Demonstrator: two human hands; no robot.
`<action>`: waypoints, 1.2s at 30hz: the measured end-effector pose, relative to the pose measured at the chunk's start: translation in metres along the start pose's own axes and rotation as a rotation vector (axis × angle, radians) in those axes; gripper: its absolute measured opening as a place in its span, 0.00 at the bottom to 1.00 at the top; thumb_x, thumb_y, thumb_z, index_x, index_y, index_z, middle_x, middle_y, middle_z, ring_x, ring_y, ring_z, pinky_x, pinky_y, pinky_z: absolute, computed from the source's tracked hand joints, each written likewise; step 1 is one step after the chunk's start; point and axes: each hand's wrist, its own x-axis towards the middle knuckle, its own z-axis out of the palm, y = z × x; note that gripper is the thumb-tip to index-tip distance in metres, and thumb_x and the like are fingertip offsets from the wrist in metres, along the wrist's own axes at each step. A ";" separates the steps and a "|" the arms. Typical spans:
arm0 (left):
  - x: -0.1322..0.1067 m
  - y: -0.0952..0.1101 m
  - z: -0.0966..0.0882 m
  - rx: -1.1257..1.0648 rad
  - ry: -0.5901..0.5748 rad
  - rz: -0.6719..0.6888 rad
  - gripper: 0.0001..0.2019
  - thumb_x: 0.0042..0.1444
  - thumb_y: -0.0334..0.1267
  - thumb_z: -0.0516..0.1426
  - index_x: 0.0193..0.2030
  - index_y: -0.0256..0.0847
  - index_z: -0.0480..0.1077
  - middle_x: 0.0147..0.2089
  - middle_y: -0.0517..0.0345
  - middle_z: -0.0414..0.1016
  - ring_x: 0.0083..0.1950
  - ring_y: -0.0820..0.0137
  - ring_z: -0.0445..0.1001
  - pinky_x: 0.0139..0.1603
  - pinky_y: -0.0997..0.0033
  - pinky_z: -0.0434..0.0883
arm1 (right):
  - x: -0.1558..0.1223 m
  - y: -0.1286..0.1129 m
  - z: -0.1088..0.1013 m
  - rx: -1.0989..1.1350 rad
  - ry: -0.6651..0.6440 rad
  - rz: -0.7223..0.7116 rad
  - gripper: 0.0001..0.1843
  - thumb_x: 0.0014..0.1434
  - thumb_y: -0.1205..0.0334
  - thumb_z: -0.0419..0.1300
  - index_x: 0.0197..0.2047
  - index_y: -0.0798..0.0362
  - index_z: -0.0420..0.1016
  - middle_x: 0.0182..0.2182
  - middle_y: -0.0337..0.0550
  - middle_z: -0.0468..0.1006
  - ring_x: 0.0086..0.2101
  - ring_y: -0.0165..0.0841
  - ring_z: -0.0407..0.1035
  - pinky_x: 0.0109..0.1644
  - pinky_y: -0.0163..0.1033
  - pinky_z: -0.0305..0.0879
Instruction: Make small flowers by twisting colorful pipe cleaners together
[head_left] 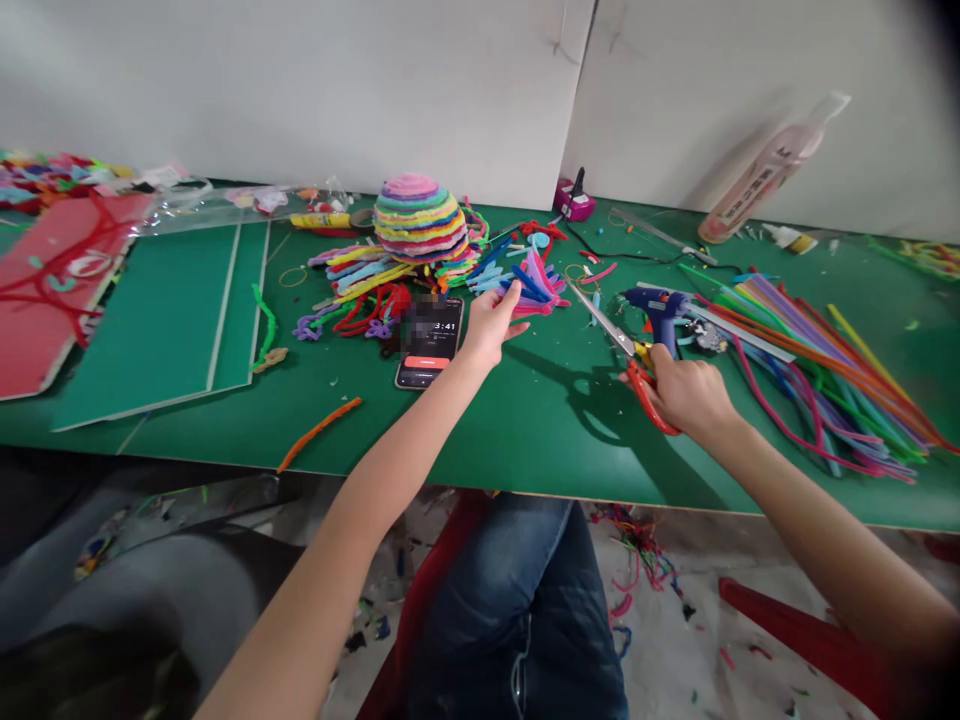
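My left hand (491, 325) reaches forward over the green table (525, 420), its fingers pinched on a bunch of short pink and blue pipe-cleaner pieces (536, 285). My right hand (686, 395) grips red-handled scissors (626, 350), whose blades point up and left toward that bunch. A phone (430, 342) lies just left of my left hand. A blue glue gun (660, 310) stands right behind the scissors.
A striped multicoloured dome (420, 218) sits at the back among loose pipe cleaners. Long pipe cleaners (810, 370) are piled at right. A green board (161, 320) and red sheet (60, 280) lie left; an orange pipe cleaner (319, 432) lies near the front edge. A bottle (765, 170) leans on the wall.
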 end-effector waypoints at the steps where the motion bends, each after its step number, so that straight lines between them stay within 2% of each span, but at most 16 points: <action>1: 0.000 0.000 -0.001 0.002 0.002 0.018 0.19 0.46 0.54 0.63 0.29 0.41 0.66 0.27 0.63 0.69 0.28 0.79 0.70 0.25 0.80 0.69 | -0.003 0.002 -0.001 0.023 -0.010 0.020 0.35 0.62 0.37 0.34 0.47 0.59 0.64 0.25 0.54 0.77 0.25 0.44 0.71 0.26 0.37 0.44; 8: 0.008 0.003 -0.008 -0.063 0.055 0.168 0.20 0.43 0.55 0.64 0.27 0.42 0.64 0.26 0.65 0.65 0.26 0.81 0.65 0.24 0.83 0.67 | -0.024 0.009 0.009 0.067 -0.082 0.048 0.37 0.58 0.33 0.40 0.51 0.57 0.63 0.31 0.55 0.79 0.29 0.47 0.73 0.27 0.38 0.54; 12: 0.006 0.007 -0.007 -0.054 0.046 0.235 0.18 0.43 0.54 0.64 0.27 0.42 0.67 0.26 0.64 0.64 0.28 0.79 0.66 0.24 0.83 0.67 | -0.026 0.013 0.017 0.188 -0.009 -0.003 0.29 0.57 0.40 0.51 0.52 0.52 0.69 0.45 0.52 0.78 0.39 0.46 0.74 0.32 0.42 0.64; 14: 0.003 0.007 -0.005 -0.023 0.028 0.273 0.18 0.44 0.56 0.63 0.28 0.42 0.68 0.27 0.63 0.65 0.28 0.79 0.66 0.24 0.82 0.67 | -0.024 0.015 0.012 0.332 0.046 -0.031 0.24 0.56 0.44 0.54 0.49 0.50 0.72 0.48 0.49 0.76 0.41 0.43 0.74 0.36 0.43 0.67; 17: -0.002 0.006 -0.002 0.022 -0.012 0.327 0.20 0.44 0.58 0.62 0.28 0.41 0.68 0.26 0.62 0.66 0.27 0.79 0.66 0.24 0.81 0.67 | -0.014 0.005 -0.005 0.679 0.174 -0.016 0.18 0.57 0.49 0.56 0.44 0.51 0.75 0.42 0.46 0.78 0.38 0.37 0.74 0.38 0.42 0.69; 20: -0.008 0.004 0.002 0.069 -0.023 0.394 0.21 0.45 0.59 0.61 0.26 0.40 0.67 0.25 0.62 0.65 0.26 0.79 0.65 0.24 0.80 0.66 | 0.005 -0.026 -0.021 1.199 0.351 -0.039 0.24 0.52 0.50 0.62 0.50 0.52 0.70 0.38 0.45 0.79 0.37 0.35 0.74 0.36 0.39 0.70; 22: -0.012 0.003 0.004 0.089 -0.024 0.440 0.21 0.46 0.59 0.60 0.25 0.40 0.68 0.25 0.63 0.65 0.25 0.79 0.65 0.24 0.79 0.66 | 0.021 -0.052 -0.025 1.481 0.339 -0.107 0.28 0.46 0.51 0.67 0.49 0.51 0.69 0.39 0.44 0.79 0.37 0.33 0.74 0.36 0.38 0.71; 24: -0.016 0.002 0.007 0.092 -0.031 0.474 0.21 0.47 0.58 0.60 0.25 0.40 0.68 0.24 0.63 0.66 0.24 0.79 0.65 0.24 0.78 0.66 | 0.034 -0.074 -0.026 1.716 0.269 -0.180 0.30 0.43 0.51 0.68 0.50 0.49 0.67 0.38 0.40 0.79 0.36 0.31 0.75 0.36 0.37 0.72; 25: -0.018 0.001 0.008 0.092 -0.039 0.484 0.20 0.47 0.58 0.60 0.26 0.41 0.69 0.24 0.63 0.66 0.24 0.79 0.65 0.24 0.78 0.66 | 0.038 -0.082 -0.026 1.815 0.246 -0.179 0.29 0.44 0.51 0.68 0.49 0.49 0.68 0.36 0.39 0.79 0.36 0.31 0.75 0.35 0.36 0.72; 27: -0.021 0.000 0.011 0.093 -0.054 0.490 0.19 0.48 0.57 0.60 0.26 0.41 0.69 0.23 0.63 0.67 0.23 0.78 0.65 0.24 0.78 0.66 | 0.043 -0.092 -0.024 1.930 0.284 -0.131 0.22 0.46 0.52 0.67 0.44 0.49 0.71 0.34 0.38 0.79 0.35 0.30 0.75 0.34 0.35 0.73; 30: -0.024 -0.003 0.013 0.108 -0.062 0.467 0.17 0.50 0.56 0.59 0.28 0.42 0.70 0.24 0.63 0.69 0.24 0.78 0.68 0.25 0.78 0.67 | 0.044 -0.095 -0.021 1.988 0.357 -0.057 0.15 0.48 0.54 0.66 0.38 0.49 0.74 0.32 0.37 0.80 0.34 0.30 0.75 0.36 0.36 0.74; 36: -0.023 -0.008 0.015 0.090 -0.073 0.427 0.15 0.51 0.53 0.60 0.29 0.42 0.71 0.25 0.62 0.70 0.25 0.77 0.69 0.24 0.78 0.68 | 0.048 -0.093 -0.013 2.083 0.332 0.035 0.14 0.46 0.55 0.67 0.36 0.50 0.75 0.31 0.37 0.80 0.33 0.30 0.76 0.40 0.38 0.75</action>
